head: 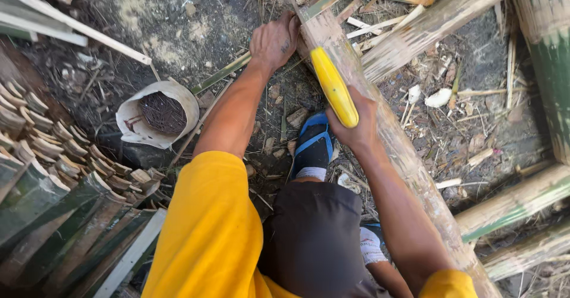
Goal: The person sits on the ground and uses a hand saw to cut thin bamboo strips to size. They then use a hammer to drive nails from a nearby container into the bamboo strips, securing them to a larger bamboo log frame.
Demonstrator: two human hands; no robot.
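A long bamboo pole runs diagonally from the top centre down to the lower right. My left hand grips the pole near its upper end. My right hand is closed on the yellow handle of a tool that lies along the pole; the blade is hidden against the bamboo. My foot in a blue sandal stands on the ground just left of the pole, below both hands.
A white bucket of dark nails sits on the ground at left. Cut bamboo slats are stacked at the lower left. Green bamboo poles lie at right and top right. Chips and splinters litter the dirt.
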